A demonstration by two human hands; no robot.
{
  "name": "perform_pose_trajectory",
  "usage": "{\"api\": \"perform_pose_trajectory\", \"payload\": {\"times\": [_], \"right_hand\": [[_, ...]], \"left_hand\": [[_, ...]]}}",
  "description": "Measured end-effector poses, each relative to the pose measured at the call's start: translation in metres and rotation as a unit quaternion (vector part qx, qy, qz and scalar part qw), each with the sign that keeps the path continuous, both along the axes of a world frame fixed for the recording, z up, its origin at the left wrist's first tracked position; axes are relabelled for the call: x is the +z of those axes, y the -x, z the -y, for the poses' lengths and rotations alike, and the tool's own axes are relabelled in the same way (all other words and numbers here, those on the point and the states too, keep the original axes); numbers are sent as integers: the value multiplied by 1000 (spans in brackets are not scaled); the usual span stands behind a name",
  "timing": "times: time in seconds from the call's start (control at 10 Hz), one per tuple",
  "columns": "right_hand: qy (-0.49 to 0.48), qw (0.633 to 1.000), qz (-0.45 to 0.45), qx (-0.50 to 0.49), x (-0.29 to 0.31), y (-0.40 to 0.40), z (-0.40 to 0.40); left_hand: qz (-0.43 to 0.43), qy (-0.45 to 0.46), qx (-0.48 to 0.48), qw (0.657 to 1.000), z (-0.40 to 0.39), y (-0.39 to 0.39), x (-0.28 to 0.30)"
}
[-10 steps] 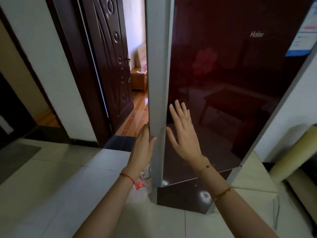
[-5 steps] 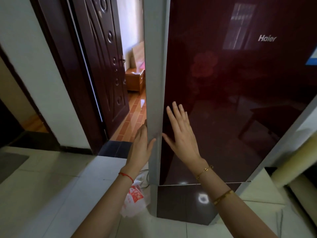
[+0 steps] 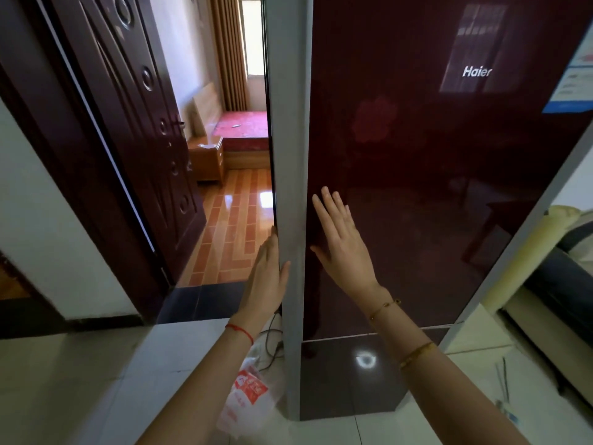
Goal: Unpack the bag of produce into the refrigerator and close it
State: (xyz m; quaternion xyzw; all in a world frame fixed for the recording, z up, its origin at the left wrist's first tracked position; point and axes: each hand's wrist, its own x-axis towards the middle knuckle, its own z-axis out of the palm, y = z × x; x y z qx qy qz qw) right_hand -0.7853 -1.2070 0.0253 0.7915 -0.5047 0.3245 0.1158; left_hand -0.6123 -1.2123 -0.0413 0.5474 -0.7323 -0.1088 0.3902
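Observation:
The dark red glossy refrigerator door (image 3: pixel 433 187) fills the right half of the head view, with its grey side panel (image 3: pixel 288 155) facing me. My right hand (image 3: pixel 345 248) lies flat on the door front, fingers straight and spread. My left hand (image 3: pixel 268 277) rests against the grey side edge, thumb on the front of the panel, fingers hidden behind it. A white plastic bag with red print (image 3: pixel 248 396) lies crumpled on the floor at the fridge's lower left corner, under my left forearm.
A dark brown carved door (image 3: pixel 134 130) stands open on the left, leading to a room with a shiny wood-pattern floor (image 3: pixel 231 229) and a bed. A cable (image 3: pixel 271 345) runs by the fridge base. A pale padded seat (image 3: pixel 552 252) sits at the right.
The door has swung further toward the fridge body and now sits flush. My hands stay on it in the same pose. The view shifted, showing more of the bag on the floor.

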Motion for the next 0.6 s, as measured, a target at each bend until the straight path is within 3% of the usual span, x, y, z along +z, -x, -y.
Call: {"api": "perform_pose_trajectory", "payload": {"times": [0.4,0.6], "right_hand": [[-28,998,15,-47,3,-14,7],[-34,998,15,-54,10,-17,-7]], "left_hand": [[12,-23,-95,995,6,-27,12],[54,-13,-82,995,-1,-41,26]]}}
